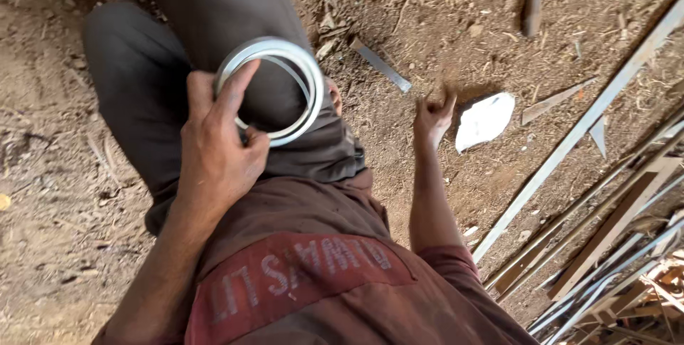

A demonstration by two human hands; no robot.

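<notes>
The left hand (214, 149) grips one coiled metal ring (274, 89), thumb and forefinger curled over its near rim, the coil standing just above the fingertips against the dark trousers (164, 67). The right hand (432, 116) hangs apart over the dirt ground (57, 195), fingers half-curled and holding nothing. Beyond its fingers lie one white scrap (484, 121) and one short flat metal strip (381, 66). Further right of those fingers sits one heap of long strips (605, 245).
</notes>
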